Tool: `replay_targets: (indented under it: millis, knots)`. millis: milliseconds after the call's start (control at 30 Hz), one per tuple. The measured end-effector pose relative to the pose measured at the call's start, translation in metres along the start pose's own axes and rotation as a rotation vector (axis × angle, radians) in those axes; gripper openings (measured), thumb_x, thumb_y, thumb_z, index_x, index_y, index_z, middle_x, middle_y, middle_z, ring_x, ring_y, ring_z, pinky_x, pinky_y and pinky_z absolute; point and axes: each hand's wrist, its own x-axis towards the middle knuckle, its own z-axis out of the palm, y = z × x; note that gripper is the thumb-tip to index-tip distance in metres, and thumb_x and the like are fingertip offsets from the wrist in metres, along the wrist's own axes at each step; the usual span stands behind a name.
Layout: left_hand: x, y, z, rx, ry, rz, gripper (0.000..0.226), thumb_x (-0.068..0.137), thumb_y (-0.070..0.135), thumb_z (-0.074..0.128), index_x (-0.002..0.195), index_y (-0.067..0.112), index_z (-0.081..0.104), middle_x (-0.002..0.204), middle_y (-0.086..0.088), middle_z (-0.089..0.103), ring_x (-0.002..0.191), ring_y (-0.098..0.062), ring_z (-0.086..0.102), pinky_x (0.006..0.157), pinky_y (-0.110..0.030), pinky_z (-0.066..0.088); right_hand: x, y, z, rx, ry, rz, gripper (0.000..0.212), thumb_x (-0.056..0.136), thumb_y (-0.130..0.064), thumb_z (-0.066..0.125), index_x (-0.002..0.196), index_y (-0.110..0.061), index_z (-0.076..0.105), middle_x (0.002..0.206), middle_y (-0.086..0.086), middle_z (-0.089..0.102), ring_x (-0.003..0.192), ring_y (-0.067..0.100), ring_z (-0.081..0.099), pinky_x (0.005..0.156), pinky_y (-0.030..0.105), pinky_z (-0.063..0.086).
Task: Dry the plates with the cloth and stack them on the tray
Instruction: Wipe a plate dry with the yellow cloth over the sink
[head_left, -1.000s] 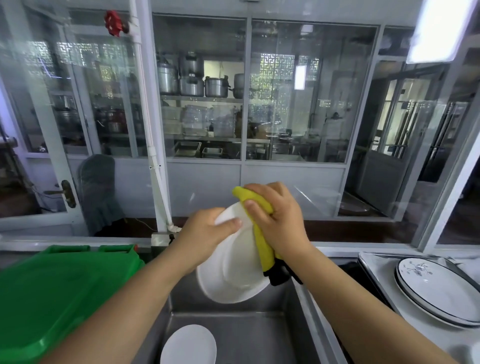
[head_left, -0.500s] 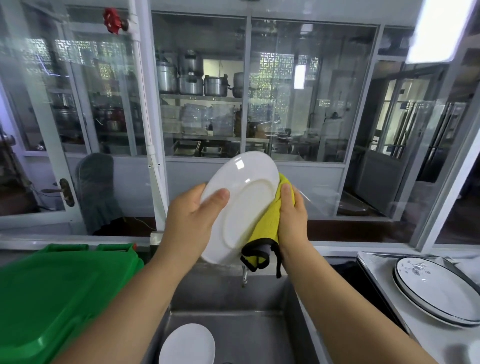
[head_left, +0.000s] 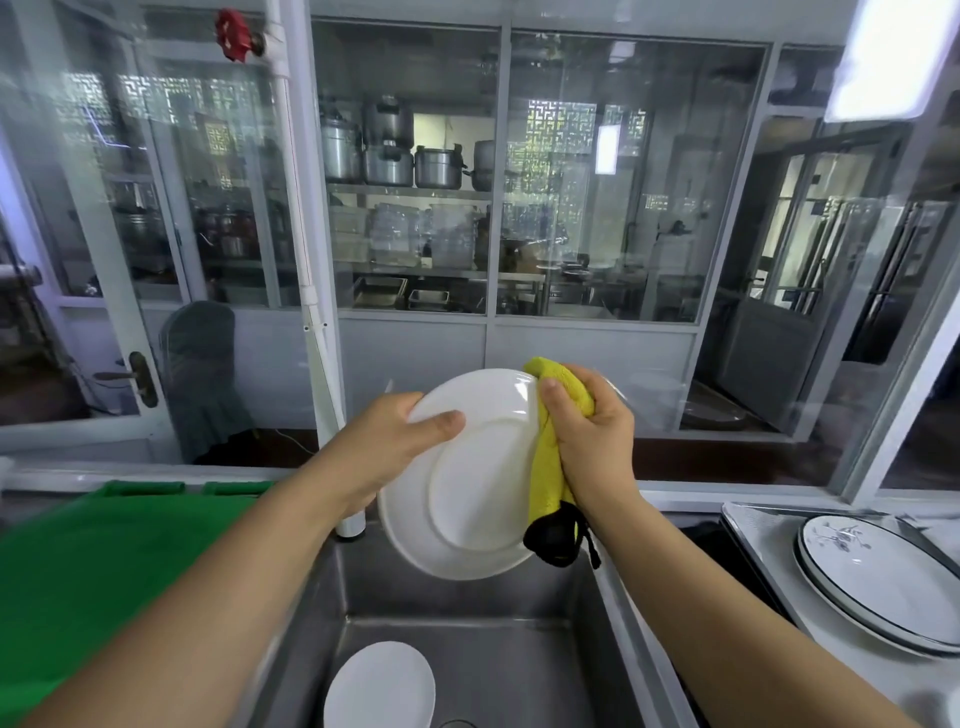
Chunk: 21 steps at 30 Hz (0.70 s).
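Observation:
A plain white plate (head_left: 467, 483) is held upright over the steel sink (head_left: 519, 660). My left hand (head_left: 387, 449) grips its upper left rim, thumb on the face. My right hand (head_left: 589, 434) clutches a yellow cloth (head_left: 548, 467) with a black corner against the plate's right edge. Another white plate (head_left: 379, 686) lies in the sink bottom. At the right, a steel tray (head_left: 753, 540) carries stacked plates with a dark rim and a flower print (head_left: 883, 577).
A green plastic bin lid (head_left: 93, 571) sits left of the sink. A white pipe (head_left: 317, 312) runs up behind the sink beside the plate. Glass partitions (head_left: 597, 182) close off the far side of the counter.
The plate has come down from its raised position and turned. My right hand with the cloth has shifted from behind the plate to its right rim.

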Motion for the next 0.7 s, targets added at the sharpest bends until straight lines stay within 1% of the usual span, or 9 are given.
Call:
replay_targets:
  millis: [67,133,200,267,333,467,533,633,700]
  knots:
    - [-0.003,-0.005,0.001,0.019,0.023,0.017,0.013,0.085,0.031,0.066,0.092,0.021,0.071,0.089,0.002,0.075,0.079,-0.017,0.072,0.074,-0.034,0.057,0.000,0.001,0.000,-0.131,-0.002,-0.117,0.013,0.086,-0.025,0.066,0.097,-0.032,0.067,0.094,-0.009,0.065,0.087,0.001,0.060,0.078,0.022,0.048]
    - [-0.006,-0.006,0.003,0.024,0.048,0.055,0.013,0.083,0.034,0.071,0.088,0.022,0.072,0.086,0.002,0.075,0.076,-0.016,0.072,0.070,-0.032,0.056,0.001,0.000,0.000,-0.300,-0.045,-0.279,0.017,0.086,-0.031,0.064,0.100,-0.042,0.064,0.096,-0.010,0.058,0.089,-0.001,0.056,0.080,0.020,0.044]
    - [-0.006,-0.003,0.008,0.065,0.056,0.102,0.008,0.082,0.034,0.071,0.085,0.027,0.073,0.081,0.003,0.075,0.071,-0.013,0.070,0.064,-0.026,0.054,0.003,-0.008,0.005,-0.448,-0.127,-0.445,0.023,0.085,-0.038,0.061,0.107,-0.039,0.065,0.096,-0.009,0.054,0.086,0.001,0.054,0.076,0.021,0.043]
    - [-0.004,0.000,0.016,0.119,0.075,0.133,0.009,0.085,0.026,0.069,0.080,0.019,0.071,0.072,0.001,0.071,0.064,-0.011,0.064,0.061,-0.026,0.048,0.004,-0.015,0.013,-0.567,-0.205,-0.624,0.029,0.084,-0.042,0.060,0.111,-0.032,0.066,0.097,-0.005,0.054,0.085,0.009,0.056,0.072,0.024,0.044]
    - [-0.004,0.002,0.019,0.133,0.095,0.147,0.014,0.086,0.023,0.068,0.074,0.017,0.069,0.067,0.001,0.067,0.061,-0.011,0.060,0.059,-0.027,0.044,0.006,-0.018,0.018,-0.600,-0.245,-0.719,0.031,0.084,-0.042,0.059,0.111,-0.030,0.067,0.097,-0.004,0.055,0.084,0.013,0.058,0.071,0.025,0.044]
    - [-0.009,0.004,0.011,-0.026,0.128,0.165,0.008,0.085,0.025,0.070,0.079,0.029,0.074,0.079,-0.002,0.074,0.070,-0.015,0.070,0.064,-0.028,0.053,0.013,-0.019,0.010,-0.369,-0.191,-0.466,0.020,0.087,-0.034,0.059,0.104,-0.044,0.063,0.096,-0.008,0.054,0.088,-0.003,0.054,0.078,0.018,0.043]
    - [-0.012,0.005,0.006,-0.111,0.160,0.178,0.009,0.081,0.030,0.068,0.081,0.037,0.074,0.081,0.001,0.075,0.072,-0.015,0.071,0.063,-0.027,0.055,0.014,-0.015,0.005,-0.264,-0.138,-0.338,0.028,0.091,-0.027,0.058,0.103,-0.052,0.057,0.099,-0.006,0.056,0.091,-0.008,0.052,0.081,0.014,0.040]
    - [-0.014,0.006,0.003,-0.237,0.215,0.173,0.009,0.078,0.032,0.068,0.081,0.034,0.075,0.084,-0.002,0.075,0.075,-0.020,0.072,0.068,-0.035,0.057,0.008,-0.006,0.003,-0.209,-0.085,-0.253,0.030,0.095,-0.021,0.054,0.118,-0.040,0.058,0.104,-0.007,0.054,0.094,-0.013,0.050,0.083,0.001,0.034]
    - [-0.016,0.004,0.003,-0.275,0.266,0.169,0.014,0.084,0.026,0.065,0.081,0.036,0.076,0.084,-0.002,0.075,0.075,-0.021,0.072,0.065,-0.034,0.056,0.002,0.000,0.003,-0.221,-0.057,-0.229,0.033,0.096,-0.020,0.051,0.127,-0.030,0.056,0.106,-0.004,0.053,0.096,-0.014,0.048,0.082,-0.003,0.030]
